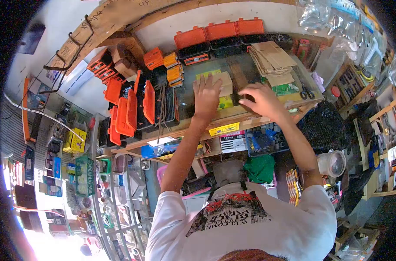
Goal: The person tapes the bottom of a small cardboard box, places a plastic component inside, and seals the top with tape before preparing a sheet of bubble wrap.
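Note:
My left hand rests over a small tan cardboard piece, fingers stretched out and spread. Under the cardboard, a yellow-green sheet shows on the glass-topped bench. To the right, my right hand is held over the bench's front part, its thumb and fingers apart and slightly curved. I see nothing between them. Beyond that hand lies a stack of flattened cardboard boxes, with a green packet in front. Black-handled scissors lie near the right end of the bench.
Black cases with open orange lids crowd the left end, and more orange-lidded cases line the back. Small orange boxes are stacked between them. A blue tray sits below the front edge. Plastic bags hang upper right.

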{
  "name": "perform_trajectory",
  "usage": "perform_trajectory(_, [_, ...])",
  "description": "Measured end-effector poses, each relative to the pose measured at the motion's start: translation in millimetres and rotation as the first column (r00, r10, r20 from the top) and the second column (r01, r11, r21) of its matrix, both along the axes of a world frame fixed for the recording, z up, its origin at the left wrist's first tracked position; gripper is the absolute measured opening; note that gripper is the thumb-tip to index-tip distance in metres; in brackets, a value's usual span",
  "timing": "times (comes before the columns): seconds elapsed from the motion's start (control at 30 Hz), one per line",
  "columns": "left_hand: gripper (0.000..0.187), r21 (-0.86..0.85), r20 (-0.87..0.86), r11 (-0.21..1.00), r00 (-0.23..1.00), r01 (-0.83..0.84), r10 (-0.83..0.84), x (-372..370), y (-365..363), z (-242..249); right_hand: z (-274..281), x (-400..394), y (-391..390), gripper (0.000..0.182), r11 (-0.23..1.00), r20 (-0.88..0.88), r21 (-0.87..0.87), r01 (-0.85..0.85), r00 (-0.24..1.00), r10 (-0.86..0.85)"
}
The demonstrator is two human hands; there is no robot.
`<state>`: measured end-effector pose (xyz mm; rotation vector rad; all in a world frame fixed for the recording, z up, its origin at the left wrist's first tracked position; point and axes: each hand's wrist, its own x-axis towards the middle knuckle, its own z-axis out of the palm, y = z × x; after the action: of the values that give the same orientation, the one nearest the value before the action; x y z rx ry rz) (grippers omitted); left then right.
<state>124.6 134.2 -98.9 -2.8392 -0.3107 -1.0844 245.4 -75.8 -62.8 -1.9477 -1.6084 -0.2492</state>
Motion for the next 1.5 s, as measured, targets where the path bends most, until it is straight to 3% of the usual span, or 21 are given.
perform_trajectory(0.1, [0.032, -0.036, 0.015, 0.995, 0.996, 0.093, -0.092, 2.5, 6.7, -7.3, 0.8, -0.8, 32.6, 0.026, 0.983, 0.072, 0.183, 0.0, 0.997, -0.013])
perform_trajectory(0.23, [0.034, -0.046, 0.101, 0.994, 0.99, 0.099, -0.094, 1.1, 6.8, -5.2, -1.5, 17.5, 64.5, 0.017, 0.99, 0.214, 0.129, -0.053, 0.977, 0.025])
perform_trajectory(0.27, [0.034, -0.028, 0.116, 0.995, 0.99, 0.091, -0.087, 2.0, 7.0, -7.2, -5.3, 18.1, 70.4, 0.01, 0.968, 0.247, 0.232, -0.09, 0.969, 0.031])
perform_trajectory(0.5, [0.025, -0.032, 0.184, 0.991, 0.975, 0.129, -0.121, 2.2, 9.8, -13.9, -18.0, 23.3, 78.2, 0.008, 0.968, 0.233, 0.212, -0.134, 0.969, 0.083])
perform_trajectory(0.6, [0.019, -0.068, 0.18, 0.96, 0.95, 0.271, -0.256, -6.5, 18.2, -6.8, -19.5, 22.6, 78.0, 0.009, 0.962, 0.223, 0.237, -0.136, 0.971, 0.083])
perform_trajectory(0.8, [0.015, -0.256, 0.216, 0.94, 0.961, 0.227, -0.173, -32.8, 32.3, -9.4, -17.4, 21.7, 79.1, 0.009, 0.945, 0.241, 0.291, -0.151, 0.967, 0.081])
perform_trajectory(0.9, [0.015, -0.172, 0.218, 0.963, 0.961, 0.207, -0.167, -29.9, 39.0, -14.8, -13.9, 17.2, 80.0, 0.01, 0.955, 0.245, 0.273, -0.119, 0.968, 0.051])
perform_trajectory(1.13, [0.014, -0.257, 0.254, 0.94, 0.954, 0.226, -0.16, -27.4, 37.1, -18.5, -23.0, 18.2, 81.8, 0.008, 0.943, 0.245, 0.317, -0.1, 0.969, 0.02])
perform_trajectory(1.23, [0.014, -0.245, 0.246, 0.944, 0.956, 0.22, -0.159, -27.5, 39.1, -19.7, -14.1, 10.7, 72.7, 0.004, 0.952, 0.235, 0.298, -0.068, 0.972, -0.004])
perform_trajectory(1.33, [0.014, -0.241, 0.198, 0.948, 0.967, 0.207, -0.161, -36.6, 38.2, -10.7, 8.4, 2.1, 50.4, 0.01, 0.954, 0.037, 0.3, 0.027, 0.999, -0.04])
perform_trajectory(1.43, [0.017, -0.281, 0.222, 0.933, 0.961, 0.224, -0.164, -53.6, 22.5, 4.7, 18.9, 4.1, 5.2, 0.017, 0.991, -0.162, 0.077, 0.114, 0.982, -0.1])
perform_trajectory(1.5, [0.02, -0.236, 0.309, 0.945, 0.939, 0.228, -0.149, -61.1, 15.5, 8.8, 19.4, -6.0, -18.3, 0.019, 0.988, -0.081, -0.049, 0.149, 0.985, -0.152])
